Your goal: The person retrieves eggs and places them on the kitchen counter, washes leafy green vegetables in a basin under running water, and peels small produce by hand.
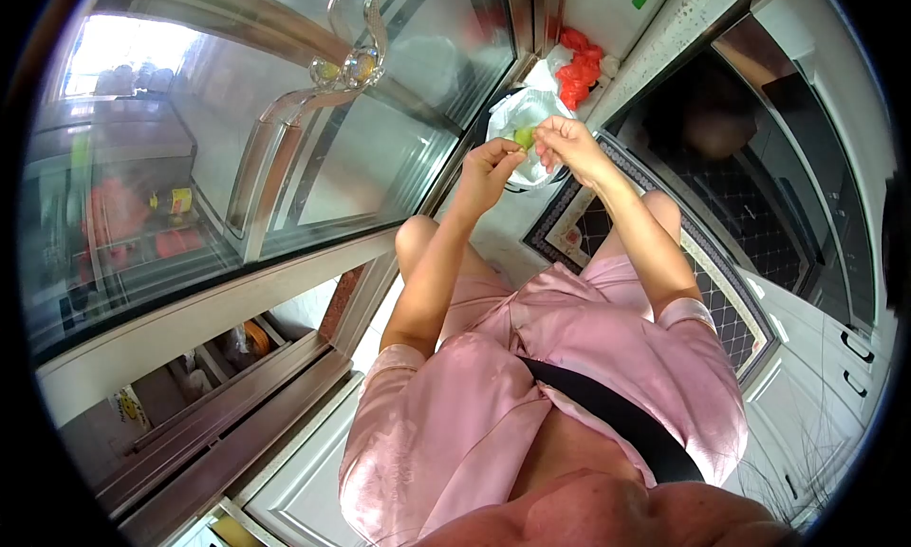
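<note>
Over a bin lined with a white plastic bag (538, 105), my two hands meet on a small bright green piece (524, 137). It looks like a vegetable or a peel, though its kind is too small to make out. My left hand (487, 174) pinches its lower left side between thumb and fingertips. From the right, my right hand (567, 149) grips the other side, its fingers curled. Part of the piece is hidden behind the fingertips. Below both hands, the bag's open mouth and rim show.
Red plastic bags (577, 71) lie behind the bin in the corner. A glass sliding door (380, 148) with an ornate handle (327, 96) stands on the left. On the right are a dark glossy appliance front (759, 158), a patterned mat (726, 319) and white cabinets (807, 405).
</note>
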Demonstrator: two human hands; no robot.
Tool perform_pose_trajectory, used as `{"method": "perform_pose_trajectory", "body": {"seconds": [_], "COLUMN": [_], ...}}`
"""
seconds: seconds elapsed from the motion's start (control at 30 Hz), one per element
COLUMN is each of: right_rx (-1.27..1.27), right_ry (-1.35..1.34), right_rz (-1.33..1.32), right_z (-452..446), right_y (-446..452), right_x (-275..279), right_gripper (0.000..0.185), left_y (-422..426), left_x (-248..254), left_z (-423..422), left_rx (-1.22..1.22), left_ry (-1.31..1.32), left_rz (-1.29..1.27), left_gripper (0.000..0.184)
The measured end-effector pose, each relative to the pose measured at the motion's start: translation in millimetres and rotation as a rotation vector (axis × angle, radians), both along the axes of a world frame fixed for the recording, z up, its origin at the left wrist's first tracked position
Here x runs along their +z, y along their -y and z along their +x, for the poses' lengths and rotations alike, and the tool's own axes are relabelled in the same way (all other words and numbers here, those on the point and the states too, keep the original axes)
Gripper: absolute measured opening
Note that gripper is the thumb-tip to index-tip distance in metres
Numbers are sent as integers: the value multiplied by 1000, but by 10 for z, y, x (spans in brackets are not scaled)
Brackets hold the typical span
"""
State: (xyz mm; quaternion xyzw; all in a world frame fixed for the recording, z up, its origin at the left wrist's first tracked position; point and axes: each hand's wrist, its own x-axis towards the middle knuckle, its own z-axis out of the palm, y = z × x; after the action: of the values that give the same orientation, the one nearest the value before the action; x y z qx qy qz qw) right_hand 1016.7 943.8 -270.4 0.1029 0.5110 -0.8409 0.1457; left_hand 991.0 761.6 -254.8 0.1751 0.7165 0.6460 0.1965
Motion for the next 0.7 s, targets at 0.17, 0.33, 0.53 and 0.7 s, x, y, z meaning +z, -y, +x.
{"method": "perform_pose_trajectory", "body": {"seconds": [0.17,0.33,0.53,0.7], "right_rx": [-76,-117,-86,48], "right_ry": [-244,-368,-255,-178], "right_rz": [764,940,640,346], "right_z": [-213,-213,-137,-142], "right_y": [52,123,92,-42], "right_x": [-565,-349,-119,0], "right_gripper": [8,10,11,7], "left_y": [-86,-151,-238,-204], "left_x": [-234,-428,-300,-219], "left_z": [-58,-78,-25,-6], "left_rx": [218,289,315,238], "left_ry": [-35,-149,-163,-220], "left_rz": [-216,-280,-326,-325], "left_gripper": [12,13,14,14]}}
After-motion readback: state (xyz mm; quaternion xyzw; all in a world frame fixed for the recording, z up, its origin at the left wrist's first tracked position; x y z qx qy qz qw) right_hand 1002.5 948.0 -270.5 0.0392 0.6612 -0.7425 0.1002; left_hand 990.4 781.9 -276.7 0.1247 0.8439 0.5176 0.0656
